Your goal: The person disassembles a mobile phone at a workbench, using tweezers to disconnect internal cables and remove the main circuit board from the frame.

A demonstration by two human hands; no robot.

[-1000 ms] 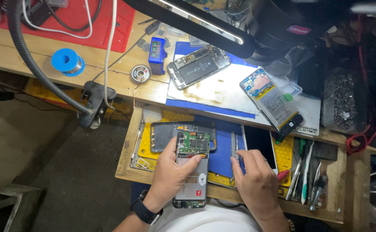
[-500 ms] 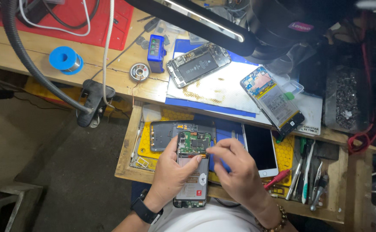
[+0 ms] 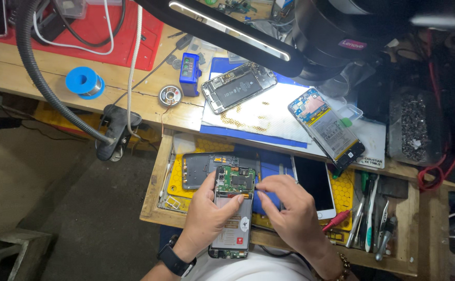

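My left hand [image 3: 205,216] grips an opened smartphone [image 3: 231,218] with its back off, showing a green circuit board at the top and a battery below. It hangs over the open wooden drawer [image 3: 154,182]. My right hand [image 3: 286,208] sits just right of the phone, its fingertips pinched at the board's right edge; whether they hold a small part I cannot tell. A dark phone back cover [image 3: 201,167] lies in the drawer just beyond the phone. A white phone [image 3: 315,185] lies face up to the right of my right hand.
On the bench above lie two more opened phones, one dark [image 3: 238,87] and one with a blue board [image 3: 327,127], on a stained white sheet. A blue solder spool [image 3: 84,81], a blue tester [image 3: 189,74], a lamp clamp [image 3: 114,131] and several tools [image 3: 368,218] are nearby.
My right hand has moved left from the drawer's right side to the phone's circuit board and pinched its fingers there. My left hand keeps holding the phone.
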